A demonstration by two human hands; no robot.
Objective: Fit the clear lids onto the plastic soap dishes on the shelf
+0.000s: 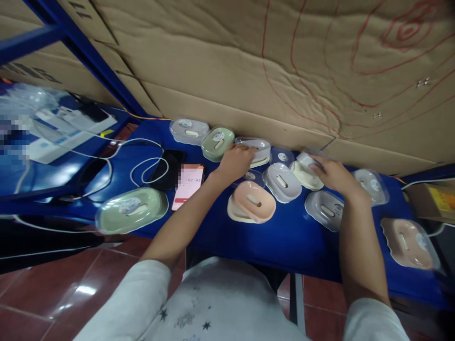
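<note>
My left hand [237, 159] is at the back of the table, its fingers curled over the left side of a pale grey soap dish [262, 154]. Further right, my right hand [334, 176] grips a whitish piece [307, 160] above a cream soap dish [308, 177]; its exact form is partly hidden by the fingers. Between my arms, a peach soap dish [259, 199] lies tilted on a cream base [236, 210], with a clear lid [254, 177] behind it. A grey soap dish [283, 183] stands between my hands, near another clear lid [282, 156].
Covered soap dishes in green [133, 208], grey [325, 208] and peach [408, 244] stand around the blue table [284, 241]. A lit phone [188, 185] lies beside a dark phone [167, 170] and a white cable [137, 141]. Cardboard [220, 61] walls the back.
</note>
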